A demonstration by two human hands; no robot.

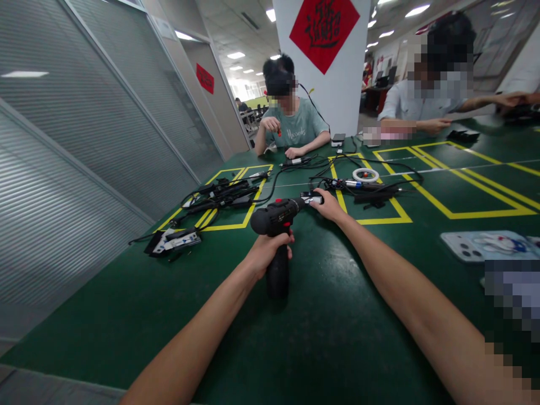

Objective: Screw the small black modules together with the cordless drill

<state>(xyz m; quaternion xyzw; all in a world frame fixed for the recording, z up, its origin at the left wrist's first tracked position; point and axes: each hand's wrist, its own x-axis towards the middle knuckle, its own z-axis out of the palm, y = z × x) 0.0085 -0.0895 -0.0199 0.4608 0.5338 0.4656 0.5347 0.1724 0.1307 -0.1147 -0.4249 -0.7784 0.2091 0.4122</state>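
My left hand [270,253] is wrapped around the grip of a black cordless drill [276,219] with red accents. The drill stands upright near the middle of the green table, its chuck pointing away and to the right. At the chuck's front end, my right hand [327,205] grips a small black and silver part [310,197]. Whether the drill's tip touches that part is too small to tell. My fingers hide some of the part.
Black cables and parts [228,194] lie heaped on the left inside yellow tape lines. Beyond my right hand are more cables, a white ring [365,175] and black pieces. A phone [485,246] lies at right. Two people sit across the green table [337,337].
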